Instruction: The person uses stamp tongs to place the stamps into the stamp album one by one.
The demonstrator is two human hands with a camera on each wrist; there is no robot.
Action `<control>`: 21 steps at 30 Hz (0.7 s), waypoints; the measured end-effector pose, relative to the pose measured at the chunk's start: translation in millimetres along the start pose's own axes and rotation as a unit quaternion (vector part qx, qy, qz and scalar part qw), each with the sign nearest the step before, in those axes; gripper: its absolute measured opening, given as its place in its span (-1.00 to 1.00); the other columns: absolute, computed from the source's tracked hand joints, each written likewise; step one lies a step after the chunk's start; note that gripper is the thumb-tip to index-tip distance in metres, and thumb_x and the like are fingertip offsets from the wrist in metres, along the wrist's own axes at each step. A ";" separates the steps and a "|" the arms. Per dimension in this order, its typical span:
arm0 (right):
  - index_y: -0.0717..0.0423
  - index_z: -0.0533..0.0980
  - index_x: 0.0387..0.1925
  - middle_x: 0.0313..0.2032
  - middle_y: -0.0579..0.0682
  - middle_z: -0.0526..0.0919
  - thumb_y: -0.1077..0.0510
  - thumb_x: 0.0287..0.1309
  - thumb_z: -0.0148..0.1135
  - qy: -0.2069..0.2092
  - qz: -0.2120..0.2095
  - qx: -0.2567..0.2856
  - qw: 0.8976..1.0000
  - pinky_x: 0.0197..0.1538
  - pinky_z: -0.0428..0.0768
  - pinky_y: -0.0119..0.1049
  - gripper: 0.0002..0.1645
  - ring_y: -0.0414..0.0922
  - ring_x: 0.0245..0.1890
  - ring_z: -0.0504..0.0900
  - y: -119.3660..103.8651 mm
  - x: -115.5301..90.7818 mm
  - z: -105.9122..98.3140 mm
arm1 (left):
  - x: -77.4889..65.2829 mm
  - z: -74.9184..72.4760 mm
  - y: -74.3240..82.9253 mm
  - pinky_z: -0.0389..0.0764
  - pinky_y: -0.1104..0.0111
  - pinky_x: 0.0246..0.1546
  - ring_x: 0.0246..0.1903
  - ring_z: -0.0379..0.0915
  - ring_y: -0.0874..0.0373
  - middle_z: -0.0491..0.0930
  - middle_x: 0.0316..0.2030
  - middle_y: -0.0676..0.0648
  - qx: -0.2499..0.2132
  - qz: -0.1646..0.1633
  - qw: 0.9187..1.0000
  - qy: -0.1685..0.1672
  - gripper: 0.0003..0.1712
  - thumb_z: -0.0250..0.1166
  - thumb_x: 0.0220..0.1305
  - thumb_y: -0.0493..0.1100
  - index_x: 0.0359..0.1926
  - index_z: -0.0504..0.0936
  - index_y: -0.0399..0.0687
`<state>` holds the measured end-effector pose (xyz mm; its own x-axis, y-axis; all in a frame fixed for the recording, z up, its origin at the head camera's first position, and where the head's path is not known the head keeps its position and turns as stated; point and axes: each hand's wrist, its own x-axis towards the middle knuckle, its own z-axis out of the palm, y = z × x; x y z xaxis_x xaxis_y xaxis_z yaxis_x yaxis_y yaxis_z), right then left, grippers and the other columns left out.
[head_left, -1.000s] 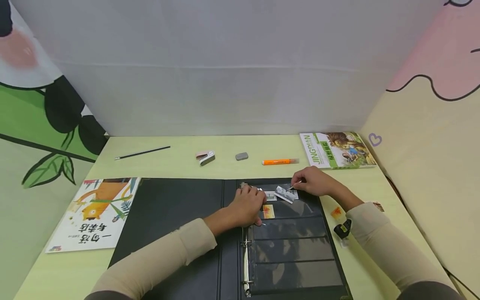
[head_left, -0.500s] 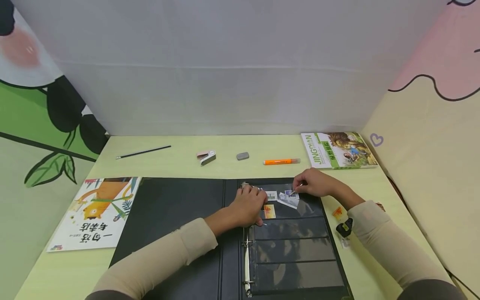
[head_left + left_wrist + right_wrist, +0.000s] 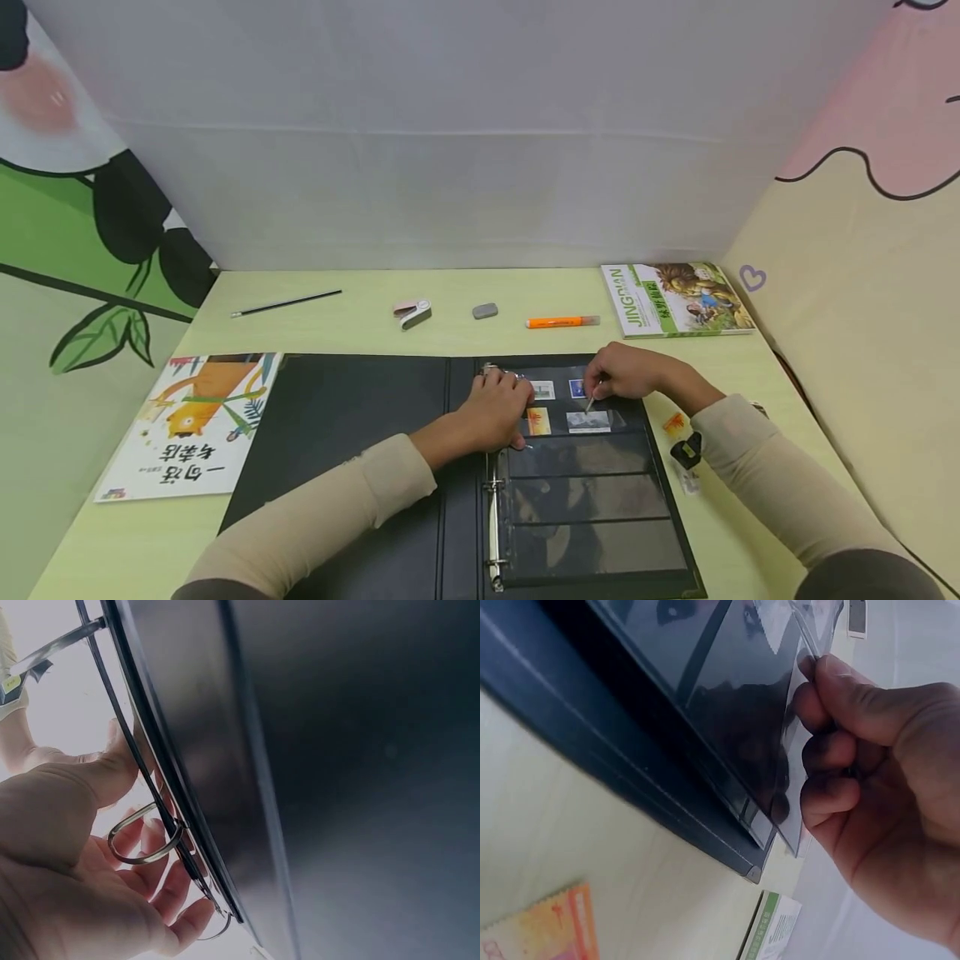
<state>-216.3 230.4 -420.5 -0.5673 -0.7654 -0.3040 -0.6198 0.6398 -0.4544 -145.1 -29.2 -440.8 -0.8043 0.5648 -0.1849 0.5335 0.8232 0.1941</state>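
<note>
A black ring-binder stamp album [image 3: 360, 417] lies open, with a clear-pocketed page [image 3: 585, 500] on its right side. My left hand [image 3: 487, 412] rests on the page's upper left by the metal rings [image 3: 146, 834], fingers loosely bent. Metal tweezers [image 3: 806, 630] are pinched between thumb and fingers of my right hand [image 3: 628, 371]. Their tips touch a grey stamp [image 3: 589, 423] lying level in the lower right of the page's top strip. An orange stamp [image 3: 537, 422] sits left of it. Above are a pale stamp [image 3: 543, 390] and a blue stamp [image 3: 576, 389], the latter partly hidden by the right hand.
Loose stamps [image 3: 674, 423] and a black item [image 3: 686, 451] lie right of the album. Behind it are a pencil [image 3: 287, 304], a hole punch [image 3: 412, 314], an eraser [image 3: 484, 311] and an orange marker [image 3: 562, 322]. Books lie left [image 3: 187, 425] and back right [image 3: 678, 300].
The grey stamp, tilted over the top row earlier, has moved down and now lies straight beside the orange stamp. My right hand has come slightly down; the left hand stays put.
</note>
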 end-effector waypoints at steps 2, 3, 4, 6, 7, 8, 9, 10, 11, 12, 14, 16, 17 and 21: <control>-0.13 0.65 -0.42 -0.45 -0.26 0.67 0.24 0.19 0.23 -0.002 0.003 0.003 1.000 -0.30 0.47 -0.39 -0.81 -0.35 -0.48 0.45 0.0 1.4 -0.2 | 0.3 -0.6 0.2 0.25 0.01 0.18 0.09 0.22 -0.02 0.44 0.02 -0.04 0.001 0.000 1.000 0.000 -0.34 0.49 -0.05 0.17 0.02 0.39 0.13; -0.13 0.65 -0.42 -0.45 -0.26 0.66 0.24 0.19 0.23 -0.003 0.006 0.004 1.000 -0.31 0.47 -0.39 -0.80 -0.35 -0.49 0.45 0.3 2.1 -0.2 | 0.6 -0.9 0.1 0.26 0.02 0.18 0.09 0.22 -0.02 0.44 0.02 -0.04 0.002 -0.001 1.000 0.000 -0.34 0.49 -0.05 0.17 0.02 0.39 0.13; -0.13 0.65 -0.42 -0.45 -0.27 0.66 0.24 0.20 0.23 -0.004 0.008 0.004 1.000 -0.31 0.46 -0.39 -0.80 -0.35 -0.49 0.45 0.7 2.7 0.0 | 0.8 -1.1 0.2 0.26 0.02 0.17 0.09 0.22 -0.02 0.44 0.02 -0.04 0.003 -0.001 1.000 -0.001 -0.34 0.49 -0.05 0.17 0.02 0.39 0.13; -0.13 0.65 -0.42 -0.46 -0.27 0.66 0.24 0.19 0.23 -0.007 0.012 0.007 1.000 -0.31 0.47 -0.39 -0.80 -0.35 -0.50 0.45 1.9 3.4 0.2 | 1.5 -1.0 0.0 0.26 0.02 0.17 0.09 0.22 -0.02 0.44 0.02 -0.04 0.004 -0.002 1.000 -0.002 -0.34 0.49 -0.05 0.17 0.02 0.40 0.13; -0.13 0.65 -0.42 -0.47 -0.27 0.66 0.23 0.20 0.23 -0.009 0.014 0.009 1.000 -0.31 0.47 -0.39 -0.81 -0.34 -0.50 0.45 2.6 3.5 0.4 | 1.7 -1.0 0.0 0.25 0.01 0.18 0.11 0.22 -0.02 0.44 0.04 -0.04 0.006 -0.003 1.000 -0.003 -0.34 0.48 -0.05 0.17 0.03 0.40 0.14; -0.14 0.65 -0.42 -0.47 -0.27 0.65 0.23 0.20 0.22 -0.012 0.019 0.011 1.000 -0.30 0.46 -0.40 -0.81 -0.35 -0.50 0.44 3.1 3.2 0.6 | 2.1 -0.9 0.1 0.25 0.01 0.18 0.11 0.22 -0.02 0.44 0.04 -0.04 0.007 -0.002 1.000 -0.003 -0.33 0.48 -0.05 0.18 0.04 0.40 0.14; -0.15 0.65 -0.42 -0.48 -0.27 0.65 0.22 0.20 0.22 -0.015 0.025 0.015 0.999 -0.30 0.46 -0.40 -0.81 -0.35 -0.50 0.44 3.7 2.5 0.7 | 2.3 -0.7 0.2 0.25 0.01 0.19 0.12 0.22 -0.02 0.44 0.05 -0.03 0.008 -0.001 1.000 -0.004 -0.33 0.48 -0.05 0.18 0.04 0.40 0.15; -0.14 0.65 -0.41 -0.47 -0.26 0.65 0.22 0.21 0.22 -0.018 0.031 0.022 0.999 -0.30 0.46 -0.40 -0.81 -0.34 -0.50 0.44 4.2 1.3 0.6 | 2.4 -0.7 0.5 0.25 0.00 0.19 0.13 0.22 -0.01 0.44 0.05 -0.03 0.009 0.001 1.000 -0.005 -0.33 0.48 -0.05 0.18 0.05 0.41 0.15; -0.13 0.65 -0.40 -0.47 -0.25 0.64 0.22 0.21 0.22 -0.019 0.033 0.025 0.999 -0.31 0.46 -0.39 -0.82 -0.33 -0.50 0.43 5.2 -0.6 0.6 | 2.5 -0.6 0.8 0.25 0.00 0.20 0.14 0.22 -0.01 0.44 0.05 -0.03 0.010 0.003 1.000 -0.006 -0.33 0.47 -0.04 0.19 0.06 0.41 0.15; -0.13 0.65 -0.39 -0.46 -0.25 0.64 0.20 0.22 0.21 -0.019 0.039 0.029 0.999 -0.31 0.45 -0.39 -0.83 -0.33 -0.50 0.43 6.3 -2.8 0.6 | 2.2 -1.0 1.3 0.24 0.00 0.20 0.15 0.22 -0.01 0.44 0.06 -0.03 0.011 0.004 1.000 -0.008 -0.33 0.47 -0.03 0.19 0.07 0.42 0.15; -0.13 0.64 -0.35 -0.45 -0.24 0.64 0.18 0.25 0.20 -0.014 0.049 0.035 0.998 -0.32 0.44 -0.39 -0.85 -0.32 -0.50 0.42 9.6 -9.1 0.1 | 1.1 -1.2 1.9 0.24 0.00 0.20 0.16 0.22 0.01 0.43 0.06 -0.03 0.012 0.008 1.000 -0.009 -0.31 0.45 -0.01 0.19 0.12 0.43 0.14; -0.11 0.64 -0.32 -0.41 -0.23 0.64 0.16 0.26 0.18 0.002 0.057 0.039 0.998 -0.33 0.44 -0.39 -0.87 -0.32 -0.48 0.43 14.6 -17.3 -1.2 | -1.6 -2.1 2.3 0.22 0.00 0.21 0.17 0.22 0.02 0.42 0.07 -0.02 0.012 0.011 1.000 -0.009 -0.30 0.43 0.02 0.20 0.16 0.42 0.14; -0.10 0.63 -0.30 -0.42 -0.21 0.63 0.15 0.26 0.18 0.011 0.060 0.041 0.997 -0.34 0.44 -0.39 -0.87 -0.31 -0.48 0.43 17.9 -22.1 -1.9 | -3.5 -2.8 2.3 0.22 0.00 0.21 0.17 0.22 0.02 0.42 0.08 -0.02 0.014 0.013 1.000 -0.008 -0.29 0.42 0.04 0.20 0.19 0.42 0.13; -0.06 0.62 -0.27 -0.40 -0.15 0.63 0.14 0.28 0.16 0.055 0.084 0.063 0.993 -0.35 0.40 -0.39 -0.88 -0.30 -0.48 0.41 31.5 -44.9 -3.9 | -15.0 -6.5 2.4 0.23 -0.01 0.22 0.18 0.22 0.01 0.41 0.08 -0.03 0.022 0.029 0.999 0.007 -0.26 0.37 0.08 0.22 0.25 0.39 0.11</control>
<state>-212.4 285.3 -417.9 -0.7168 -0.6317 -0.2952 -0.4422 0.7391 -0.5081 -133.5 -36.1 -431.3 -0.7747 0.6117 -0.1603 0.5906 0.7905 0.1622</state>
